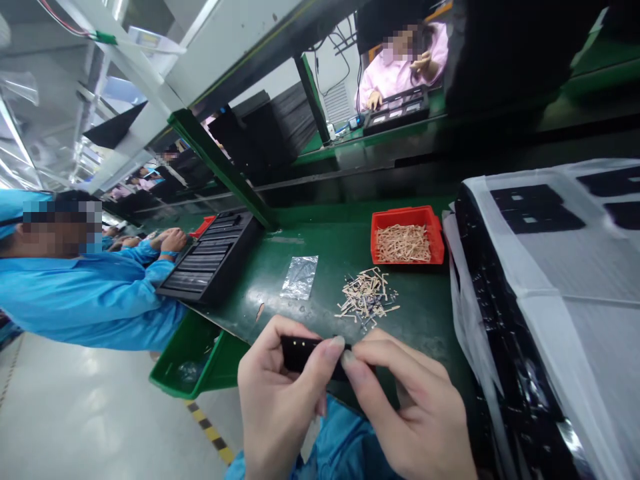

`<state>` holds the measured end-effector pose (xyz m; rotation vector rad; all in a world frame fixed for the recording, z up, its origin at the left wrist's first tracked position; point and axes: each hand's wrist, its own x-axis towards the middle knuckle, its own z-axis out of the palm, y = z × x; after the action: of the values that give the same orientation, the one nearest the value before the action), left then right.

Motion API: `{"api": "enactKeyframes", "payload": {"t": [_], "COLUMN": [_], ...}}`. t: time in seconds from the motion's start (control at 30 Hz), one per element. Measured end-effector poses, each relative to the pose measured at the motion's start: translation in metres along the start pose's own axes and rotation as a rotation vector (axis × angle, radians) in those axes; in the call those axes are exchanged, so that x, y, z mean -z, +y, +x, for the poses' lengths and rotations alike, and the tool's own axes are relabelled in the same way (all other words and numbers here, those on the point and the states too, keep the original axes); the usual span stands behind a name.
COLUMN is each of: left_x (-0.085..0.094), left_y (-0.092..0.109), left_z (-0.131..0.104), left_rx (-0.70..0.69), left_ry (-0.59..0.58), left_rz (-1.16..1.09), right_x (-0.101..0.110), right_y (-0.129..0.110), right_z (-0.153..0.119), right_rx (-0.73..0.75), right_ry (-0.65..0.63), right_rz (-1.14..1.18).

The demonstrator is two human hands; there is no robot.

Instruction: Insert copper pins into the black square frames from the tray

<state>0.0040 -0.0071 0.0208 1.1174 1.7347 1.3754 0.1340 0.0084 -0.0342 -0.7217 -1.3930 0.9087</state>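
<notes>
Low in front of me, my left hand (287, 390) grips a small flat black part (295, 353) by its left side, thumb on top. Two tiny light dots show on its face. My right hand (410, 400) pinches the other end, its thumb and forefinger tips close to my left thumb. Whether a smaller piece sits between those fingertips is hidden. Just beyond the hands lies a loose pile of small beige strips (367, 293) mixed with dark bits. Behind it stands a red bin (380, 217) full of similar beige pieces.
A clear plastic bag (300, 277) lies on the green bench (330, 240). Black trays (215, 267) stand left, beside a co-worker in blue (100, 293). A green bin (175, 360) hangs below the edge. Wrapped stacked sheets (565, 267) rise at right. Another person in pink (400, 73) sits opposite.
</notes>
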Motion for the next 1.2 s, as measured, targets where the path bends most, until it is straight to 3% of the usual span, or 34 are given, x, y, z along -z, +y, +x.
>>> {"api": "enactKeyframes", "payload": {"t": [0.13,0.3,0.47,0.6,0.7,1.0,1.2], "left_x": [0.004,0.018,0.025,0.028,0.03,0.029,0.029], "left_y": [-0.002,0.002,0.004,0.002,0.0,-0.001,-0.002], "left_z": [0.0,-0.005,-0.008,-0.011,-0.012,-0.006,0.004], "left_rx": [-0.041,0.018,-0.023,-0.043,-0.091,-0.481,-0.67], "left_ry": [0.037,-0.129,-0.139,-0.165,-0.15,-0.148,-0.253], "left_rz": [0.073,-0.023,0.129,0.197,0.253,0.413,0.479], "right_x": [-0.003,0.001,0.004,0.004,0.003,-0.001,-0.006], "right_y": [0.001,0.004,0.011,0.013,0.011,0.011,0.019], "right_z": [0.002,0.007,0.004,0.003,0.005,0.005,0.002], "right_rx": [0.023,0.118,0.293,0.382,0.367,0.173,0.088], "right_ry": [0.004,-0.009,0.117,0.075,0.074,0.011,0.026], "right_rz": [-0.025,-0.156,-0.348,-0.344,-0.303,-0.101,-0.043]}}
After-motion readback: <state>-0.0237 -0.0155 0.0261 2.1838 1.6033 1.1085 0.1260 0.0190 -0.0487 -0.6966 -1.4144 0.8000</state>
